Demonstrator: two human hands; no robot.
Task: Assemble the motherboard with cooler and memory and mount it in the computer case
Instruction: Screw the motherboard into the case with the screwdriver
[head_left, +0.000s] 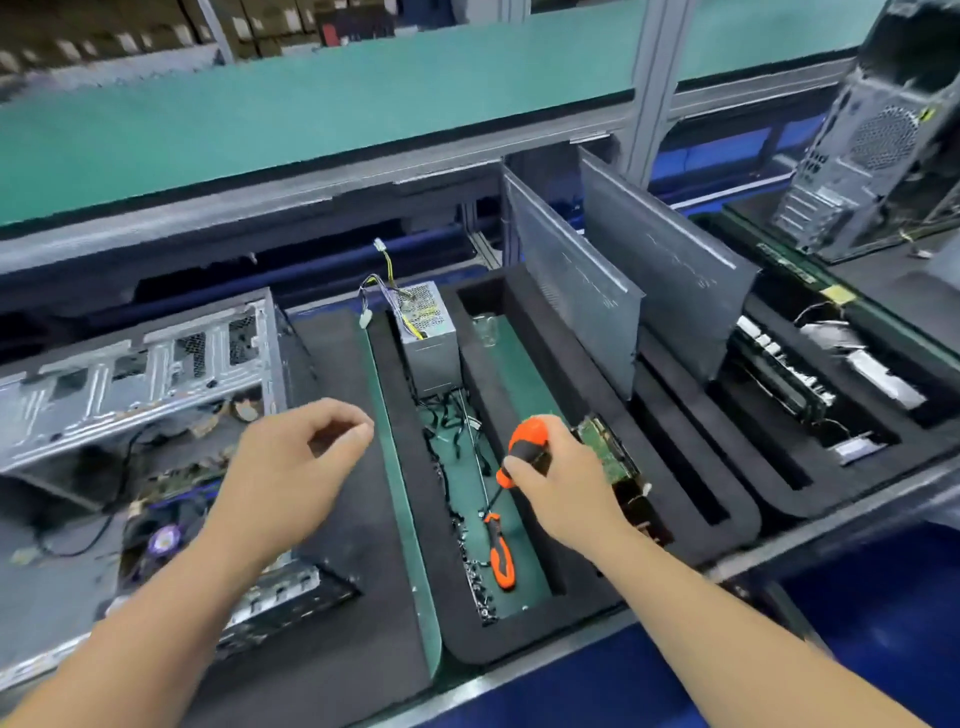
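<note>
Right hand (563, 483) clenched on orange-and-black screwdriver (527, 449) over green foam-edged tray (519, 358); left hand (291, 467) empty, loosely curled. Board sits in open grey metal case (135, 364), far left. Risk: long shaft snagging the tray's black cables (441, 447).

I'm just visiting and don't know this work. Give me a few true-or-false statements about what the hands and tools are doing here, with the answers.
1. The right hand grips an orange-and-black screwdriver. True.
2. The left hand holds a memory stick. False: it holds nothing, fingers loosely curled.
3. A second screwdriver lies in the green-floored foam tray. True.
4. The power supply sits inside the open case. False: it stands at the tray's far end.
5. Both hands rest on the case. False: neither touches it.
</note>
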